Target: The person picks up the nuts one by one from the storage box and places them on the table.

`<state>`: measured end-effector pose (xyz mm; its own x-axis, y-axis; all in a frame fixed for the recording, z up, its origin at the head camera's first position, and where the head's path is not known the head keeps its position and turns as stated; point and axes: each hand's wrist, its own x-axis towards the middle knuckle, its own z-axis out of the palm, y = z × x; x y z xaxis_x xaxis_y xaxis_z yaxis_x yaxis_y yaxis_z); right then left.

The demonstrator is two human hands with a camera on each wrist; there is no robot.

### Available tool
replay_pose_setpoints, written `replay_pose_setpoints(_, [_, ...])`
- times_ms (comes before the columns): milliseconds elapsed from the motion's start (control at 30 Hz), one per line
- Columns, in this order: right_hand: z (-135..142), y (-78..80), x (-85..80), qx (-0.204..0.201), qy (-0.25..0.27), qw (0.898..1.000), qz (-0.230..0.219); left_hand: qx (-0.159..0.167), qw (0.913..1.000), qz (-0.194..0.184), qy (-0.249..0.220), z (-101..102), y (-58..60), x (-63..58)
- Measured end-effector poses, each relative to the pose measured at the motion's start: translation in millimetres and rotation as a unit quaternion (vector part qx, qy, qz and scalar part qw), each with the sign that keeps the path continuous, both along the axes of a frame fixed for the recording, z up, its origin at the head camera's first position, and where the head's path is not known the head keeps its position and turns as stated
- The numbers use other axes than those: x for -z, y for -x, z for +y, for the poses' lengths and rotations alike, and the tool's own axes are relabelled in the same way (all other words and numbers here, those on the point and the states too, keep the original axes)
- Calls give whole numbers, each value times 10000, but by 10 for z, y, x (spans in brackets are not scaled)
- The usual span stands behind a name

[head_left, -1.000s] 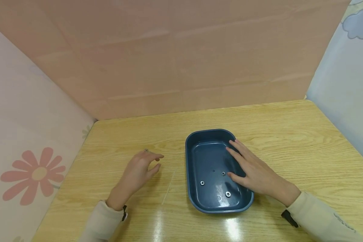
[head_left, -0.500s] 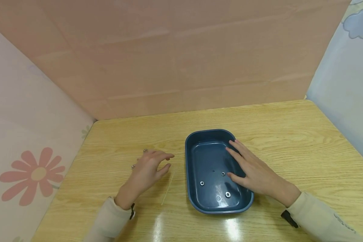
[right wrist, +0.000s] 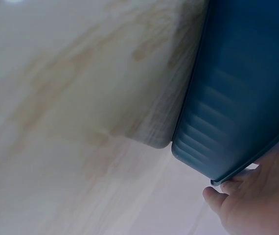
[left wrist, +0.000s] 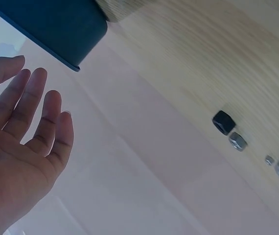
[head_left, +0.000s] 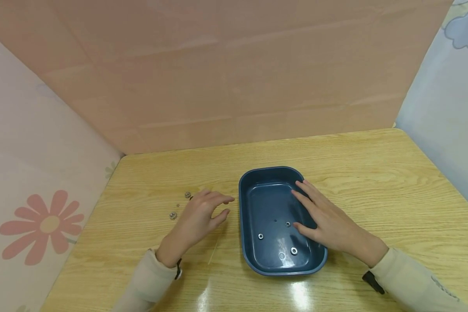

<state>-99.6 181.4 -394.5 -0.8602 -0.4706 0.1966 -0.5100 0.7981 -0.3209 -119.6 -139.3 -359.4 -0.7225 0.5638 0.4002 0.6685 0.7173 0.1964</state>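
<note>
In the head view my left hand (head_left: 202, 215) hovers just left of a dark blue tray (head_left: 243, 242), thumb and index finger apart. Its fingers (left wrist: 44, 122) bend loosely in the left wrist view, with nothing visible in the palm. My right hand (head_left: 327, 221) lies across the tray's right rim, fingers spread over the inside; the right wrist view shows it against the rim (right wrist: 249, 166). Inside the tray lie three metal nuts, one of them a larger nut (head_left: 294, 251). Left of my left hand are a silver nut (head_left: 173, 215), a tiny nut (head_left: 177, 205), another silver nut (head_left: 187, 195) and a black nut (left wrist: 223, 122).
The tray stands on a wood-grain table (head_left: 374, 182). A pinkish-brown panel (head_left: 226, 86) rises behind it, with a flower-patterned wall (head_left: 50, 130) on the left and a pale blue wall (head_left: 448, 112) on the right.
My left hand has moved right toward the tray, uncovering several nuts on the table. My right hand and the tray have stayed in place.
</note>
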Motion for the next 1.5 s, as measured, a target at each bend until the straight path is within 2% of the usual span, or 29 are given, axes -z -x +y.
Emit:
replay_pose_setpoints(300, [-1, -7, -7, -13, -11, 10000, -38, 254, 9996, 71, -58, 117, 3, -28])
replay_pose_setpoints(467, [0, -4, -7, 19, -21, 10000, -44, 269, 9995, 119, 85, 198, -2, -36])
replay_pose_setpoints(733, [-6, -4, 3, -4, -60, 10000, -24, 344, 9988, -105, 328, 346, -12, -41])
replay_pose_setpoints(1133, [-10, 2, 10, -23, -2, 9999, 99, 457, 9969, -333, 545, 479, -32, 39])
replay_pose_setpoints(1333, [-4, -1, 7, -14, -62, 10000, -32, 581, 9963, -315, 558, 521, -34, 91])
replay_pose_setpoints(1500, [-1, 10, 8, -38, -45, 10000, 55, 632, 9950, -313, 707, 549, -38, 130])
